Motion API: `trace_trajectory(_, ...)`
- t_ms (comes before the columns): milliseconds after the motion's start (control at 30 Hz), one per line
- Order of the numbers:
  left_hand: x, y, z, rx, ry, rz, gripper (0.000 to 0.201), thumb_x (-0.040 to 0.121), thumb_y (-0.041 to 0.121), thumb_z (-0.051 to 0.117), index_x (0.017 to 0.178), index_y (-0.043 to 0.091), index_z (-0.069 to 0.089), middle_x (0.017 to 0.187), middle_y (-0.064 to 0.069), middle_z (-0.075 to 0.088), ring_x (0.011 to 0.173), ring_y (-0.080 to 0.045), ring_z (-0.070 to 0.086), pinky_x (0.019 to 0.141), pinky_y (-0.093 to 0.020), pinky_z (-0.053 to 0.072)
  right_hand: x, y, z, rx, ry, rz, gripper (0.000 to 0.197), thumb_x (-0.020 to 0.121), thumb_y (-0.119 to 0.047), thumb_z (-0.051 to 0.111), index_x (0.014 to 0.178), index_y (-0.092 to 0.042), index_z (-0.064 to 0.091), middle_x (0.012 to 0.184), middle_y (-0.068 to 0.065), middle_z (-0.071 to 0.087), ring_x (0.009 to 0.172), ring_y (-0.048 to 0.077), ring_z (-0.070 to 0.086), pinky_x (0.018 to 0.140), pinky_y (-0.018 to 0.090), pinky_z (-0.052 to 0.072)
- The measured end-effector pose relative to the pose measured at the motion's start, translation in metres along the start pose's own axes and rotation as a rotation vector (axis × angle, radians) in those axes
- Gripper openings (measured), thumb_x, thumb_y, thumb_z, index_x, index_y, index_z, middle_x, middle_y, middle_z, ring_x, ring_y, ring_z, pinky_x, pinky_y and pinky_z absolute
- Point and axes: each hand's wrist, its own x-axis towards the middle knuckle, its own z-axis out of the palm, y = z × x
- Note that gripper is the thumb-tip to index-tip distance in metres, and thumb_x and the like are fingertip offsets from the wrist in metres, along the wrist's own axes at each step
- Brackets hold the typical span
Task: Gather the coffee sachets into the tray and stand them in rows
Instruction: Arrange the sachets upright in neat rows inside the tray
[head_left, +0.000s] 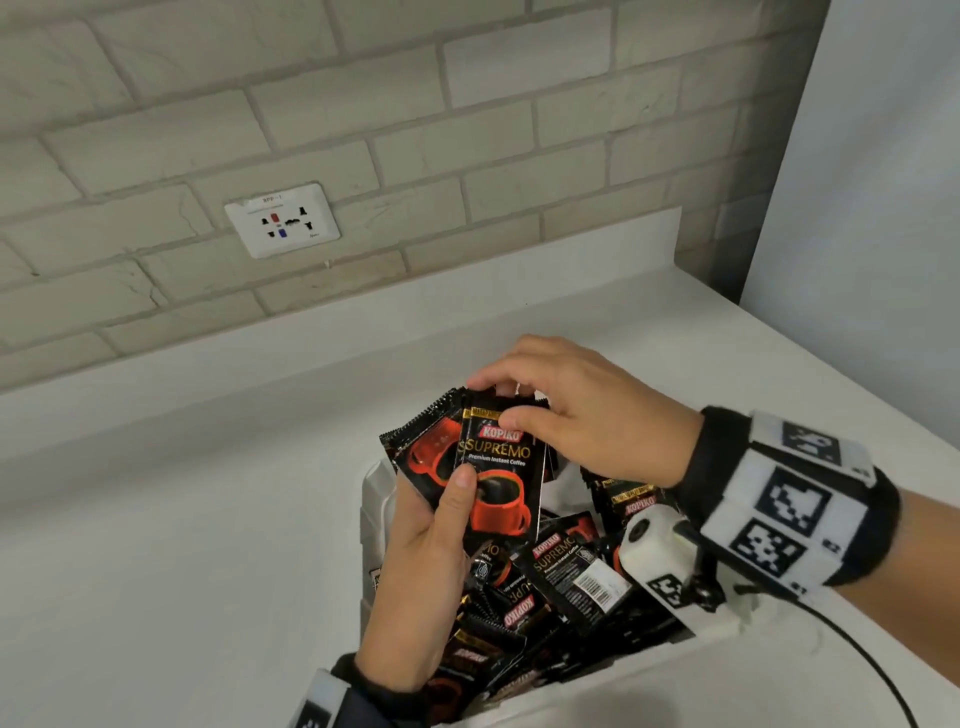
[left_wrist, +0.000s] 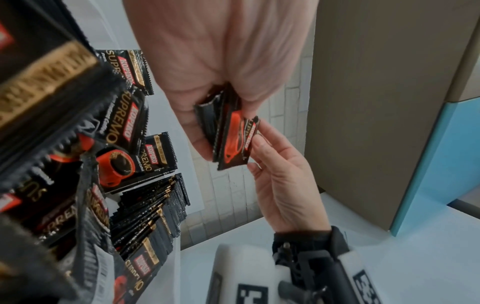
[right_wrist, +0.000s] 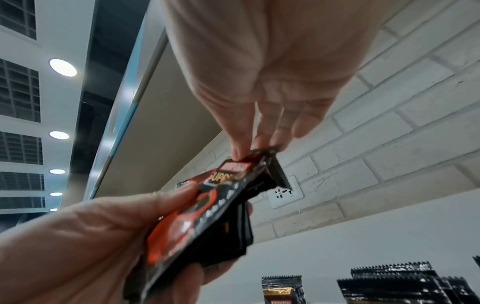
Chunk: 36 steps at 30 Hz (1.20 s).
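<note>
Both hands share one small bundle of black foil coffee sachets (head_left: 493, 467) printed with a red cup and "KOPIKO SUPREMO". Left hand (head_left: 426, 577): palm under the bundle, thumb (head_left: 460, 493) laid flat across the front sachet beside the printed cup, other fingers curled behind. Right hand (head_left: 576, 410): thumb and fingertips pinch the serrated top edge of the front sachet from above.

Bundle stands upright in the air, fanned slightly; a second sachet (head_left: 421, 452) leans out to the left behind the front one. Left wrist view shows several sachet edges stacked in the palm; exact count cannot be told.

Directly below the hands: white plastic tray (head_left: 376, 499) on the white countertop (head_left: 182, 519). Inside the tray, a loose heap of the same sachets (head_left: 566, 577) lying at mixed angles, some face up, one showing its barcode. Left wrist view also shows a packed row of sachets standing on edge (left_wrist: 153, 216); which part of the tray it occupies cannot be told.

Each wrist carries a black strap with white blocks printed in black-and-white markers; a thin black cable (head_left: 872, 670) trails from the right one over the counter.

Behind: pale brick-pattern wall (head_left: 467, 130) with a white socket plate (head_left: 283, 219).
</note>
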Motion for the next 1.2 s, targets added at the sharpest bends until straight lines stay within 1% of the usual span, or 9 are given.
trace_trajectory(167, 0.002, -0.001, -0.004, -0.052, 0.067, -0.032, 0.032, 0.078, 0.032, 0.047, 0.110, 0.027, 0.054, 0.094, 0.009, 0.073, 0.088, -0.008, 0.069, 0.074, -0.033, 0.053, 0.005, 0.002, 0.003, 0.159, -0.051, 0.139, 0.030, 0.083, -0.017, 0.065, 0.113, -0.023, 0.063, 0.076, -0.015, 0.049, 0.066, -0.004, 0.048, 0.063, 0.008, 0.038)
trace_trajectory(267, 0.006, 0.000, -0.008, -0.120, 0.158, -0.025, 0.038, 0.079, 0.033, 0.048, 0.116, 0.023, 0.053, 0.102, 0.007, 0.071, 0.092, -0.010, 0.068, 0.066, -0.027, 0.054, 0.010, 0.005, -0.001, 0.197, -0.119, 0.180, 0.022, 0.082, -0.017, 0.068, 0.104, -0.018, 0.067, 0.072, -0.017, 0.054, 0.055, -0.014, 0.050, 0.058, 0.004, 0.038)
trace_trajectory(467, 0.013, 0.007, -0.031, -0.275, 0.347, 0.039, 0.020, 0.096, 0.019, 0.041, 0.111, 0.019, 0.054, 0.087, 0.007, 0.072, 0.077, -0.010, 0.069, 0.065, -0.030, 0.059, 0.033, 0.018, -0.025, 0.084, -0.094, 0.227, 0.022, 0.082, -0.017, 0.068, 0.103, -0.013, 0.065, 0.084, -0.008, 0.059, 0.070, 0.003, 0.052, 0.066, 0.014, 0.040)
trace_trajectory(567, 0.013, 0.011, -0.038, -0.275, 0.387, 0.067, 0.019, 0.096, 0.020, 0.041, 0.110, 0.021, 0.054, 0.089, 0.008, 0.071, 0.076, -0.008, 0.069, 0.066, -0.031, 0.059, 0.044, 0.023, -0.014, -0.139, -0.239, 0.224, 0.024, 0.085, -0.019, 0.064, 0.108, -0.014, 0.062, 0.096, -0.003, 0.060, 0.083, 0.008, 0.051, 0.069, 0.019, 0.037)
trace_trajectory(700, 0.015, 0.012, -0.040, -0.282, 0.396, 0.071, 0.015, 0.096, 0.020, 0.042, 0.102, 0.022, 0.055, 0.088, 0.006, 0.070, 0.076, -0.007, 0.069, 0.064, -0.030, 0.059, 0.050, 0.033, 0.018, -0.320, -0.438, 0.216, 0.024, 0.088, -0.018, 0.061, 0.110, -0.011, 0.060, 0.107, 0.001, 0.061, 0.085, 0.010, 0.049, 0.076, 0.021, 0.038)
trace_trajectory(800, 0.015, 0.011, -0.042, -0.279, 0.395, 0.071, 0.015, 0.096, 0.020, 0.041, 0.102, 0.023, 0.055, 0.087, 0.006, 0.070, 0.075, -0.008, 0.069, 0.063, -0.029, 0.059, 0.055, 0.040, 0.036, -0.455, -0.473, 0.168, 0.010, 0.089, -0.015, 0.059, 0.098, -0.013, 0.058, 0.104, 0.005, 0.058, 0.081, 0.016, 0.050, 0.067, 0.024, 0.038)
trace_trajectory(933, 0.014, 0.009, -0.045, -0.272, 0.399, 0.070, 0.015, 0.095, 0.020, 0.042, 0.104, 0.021, 0.054, 0.089, 0.004, 0.069, 0.074, -0.009, 0.069, 0.062, -0.029, 0.059, 0.061, 0.043, 0.042, -0.591, -0.438, 0.104, 0.010, 0.088, -0.011, 0.054, 0.097, -0.011, 0.058, 0.102, 0.007, 0.058, 0.075, 0.020, 0.049, 0.050, 0.022, 0.033)
trace_trajectory(1100, 0.016, 0.007, -0.043, -0.259, 0.379, 0.066, 0.017, 0.095, 0.021, 0.042, 0.105, 0.023, 0.055, 0.089, 0.007, 0.070, 0.076, -0.009, 0.069, 0.059, -0.026, 0.058, 0.057, 0.046, 0.042, -0.772, -0.422, 0.025, 0.015, 0.089, -0.022, 0.051, 0.101, -0.014, 0.056, 0.100, 0.004, 0.059, 0.074, 0.021, 0.051, 0.049, 0.024, 0.028)
trace_trajectory(1200, 0.017, 0.006, -0.039, -0.258, 0.370, 0.052, 0.023, 0.094, 0.021, 0.043, 0.115, 0.015, 0.053, 0.094, 0.003, 0.070, 0.078, -0.011, 0.069, 0.058, -0.025, 0.057, 0.054, 0.050, 0.042, -0.847, -0.424, -0.017, 0.022, 0.090, -0.030, 0.051, 0.105, -0.014, 0.054, 0.100, 0.003, 0.059, 0.078, 0.021, 0.053, 0.049, 0.025, 0.028)
